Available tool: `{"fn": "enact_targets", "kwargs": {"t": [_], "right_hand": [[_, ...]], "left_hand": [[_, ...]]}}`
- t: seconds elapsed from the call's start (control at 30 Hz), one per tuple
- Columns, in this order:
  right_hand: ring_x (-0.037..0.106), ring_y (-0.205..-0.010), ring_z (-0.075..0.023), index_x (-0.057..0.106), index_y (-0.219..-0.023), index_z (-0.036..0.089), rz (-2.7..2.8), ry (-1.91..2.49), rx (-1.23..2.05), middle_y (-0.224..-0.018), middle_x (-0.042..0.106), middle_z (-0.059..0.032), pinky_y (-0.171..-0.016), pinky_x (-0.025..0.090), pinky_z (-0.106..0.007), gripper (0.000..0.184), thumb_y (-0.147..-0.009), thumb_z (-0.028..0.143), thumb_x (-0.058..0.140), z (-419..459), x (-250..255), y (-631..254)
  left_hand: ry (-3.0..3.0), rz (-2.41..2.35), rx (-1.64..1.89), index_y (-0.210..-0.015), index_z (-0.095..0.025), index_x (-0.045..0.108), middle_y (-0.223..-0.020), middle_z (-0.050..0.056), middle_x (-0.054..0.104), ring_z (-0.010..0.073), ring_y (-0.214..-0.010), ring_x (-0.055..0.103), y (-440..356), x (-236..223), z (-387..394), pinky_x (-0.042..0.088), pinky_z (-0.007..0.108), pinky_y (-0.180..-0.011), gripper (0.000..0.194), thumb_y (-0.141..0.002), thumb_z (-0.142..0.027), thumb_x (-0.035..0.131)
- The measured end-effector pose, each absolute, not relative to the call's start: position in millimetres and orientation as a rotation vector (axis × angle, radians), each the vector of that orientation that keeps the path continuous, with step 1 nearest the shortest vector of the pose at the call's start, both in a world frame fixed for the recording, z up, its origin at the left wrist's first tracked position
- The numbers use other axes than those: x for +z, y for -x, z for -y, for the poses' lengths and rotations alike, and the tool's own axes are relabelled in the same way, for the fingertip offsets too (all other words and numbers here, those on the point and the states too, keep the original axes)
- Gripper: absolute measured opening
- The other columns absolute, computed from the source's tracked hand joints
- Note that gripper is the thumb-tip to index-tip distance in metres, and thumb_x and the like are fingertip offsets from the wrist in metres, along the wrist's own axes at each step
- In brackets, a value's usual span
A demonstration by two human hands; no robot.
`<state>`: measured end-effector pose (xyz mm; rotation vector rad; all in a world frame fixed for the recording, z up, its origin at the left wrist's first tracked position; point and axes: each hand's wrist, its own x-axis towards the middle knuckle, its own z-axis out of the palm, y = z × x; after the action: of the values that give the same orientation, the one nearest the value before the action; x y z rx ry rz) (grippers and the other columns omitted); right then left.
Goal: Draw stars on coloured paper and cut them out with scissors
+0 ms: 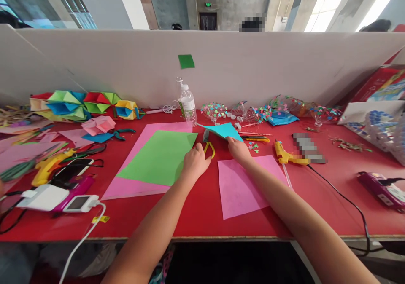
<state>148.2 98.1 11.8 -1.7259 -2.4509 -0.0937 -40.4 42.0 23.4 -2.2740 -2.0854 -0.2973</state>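
My left hand (196, 161) is closed at a pair of yellow-handled pliers (212, 150), with its fingers on one handle and the grey head pointing away from me. My right hand (238, 150) pinches the near edge of a blue sheet of paper (224, 129), which is tilted up from the table. Left of my left hand, a green sheet (161, 155) lies over a larger pink sheet (126, 190). Under my right forearm is another pink sheet (236, 187).
Clear plastic bottles (189, 107) stand by the partition (133, 65). On the right lie a yellow glue gun (282, 153), a cutter knife (257, 139) and star-decorated bottle pieces (215, 110). Folded paper shapes (68, 105), chargers (47, 196) and a phone (72, 170) are on the left.
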Motion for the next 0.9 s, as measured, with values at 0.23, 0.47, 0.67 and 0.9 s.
{"fn": "enact_targets", "kwargs": {"t": [0.23,0.47,0.67,0.9], "right_hand": [[0.067,-0.105,-0.0246,0.055,-0.133,0.018,2.282,1.748,-0.006,-0.124,0.069,-0.0133,-0.08,0.048,-0.029,0.041,-0.098,0.013,0.033,-90,11,-152],[0.068,-0.098,-0.0253,0.058,-0.133,0.017,2.155,1.731,0.013,-0.12,0.071,-0.0143,-0.077,0.05,-0.03,0.043,-0.099,0.015,0.032,-90,7,-155],[0.068,-0.1,-0.0245,0.06,-0.129,0.02,2.117,1.694,0.078,-0.119,0.071,-0.0124,-0.08,0.05,-0.029,0.039,-0.101,0.019,0.033,-92,6,-155],[0.063,-0.111,-0.026,0.068,-0.109,0.018,2.137,1.569,0.302,-0.118,0.07,-0.013,-0.095,0.047,-0.033,0.024,-0.093,0.017,0.05,-93,5,-150]], "left_hand": [[2.408,1.993,-0.362,-0.114,-0.015,0.061,-0.107,0.014,0.063,0.0298,-0.099,0.067,43,19,-45,0.053,0.036,-0.084,0.035,-0.082,-0.028,0.068],[2.464,1.827,-0.675,-0.084,-0.019,0.068,-0.107,0.008,0.057,0.0184,-0.075,0.066,32,24,-36,0.053,0.031,-0.069,0.012,-0.088,-0.028,0.062],[2.347,1.662,-1.137,-0.073,-0.019,0.056,-0.091,0.007,0.057,0.0165,-0.07,0.058,29,26,-34,0.047,0.029,-0.063,0.022,-0.093,-0.023,0.05],[1.954,1.46,-1.775,-0.068,-0.024,0.031,-0.07,0.0,0.043,0.0156,-0.066,0.048,55,53,-37,0.043,0.028,-0.063,0.032,-0.099,-0.021,0.037]]}}
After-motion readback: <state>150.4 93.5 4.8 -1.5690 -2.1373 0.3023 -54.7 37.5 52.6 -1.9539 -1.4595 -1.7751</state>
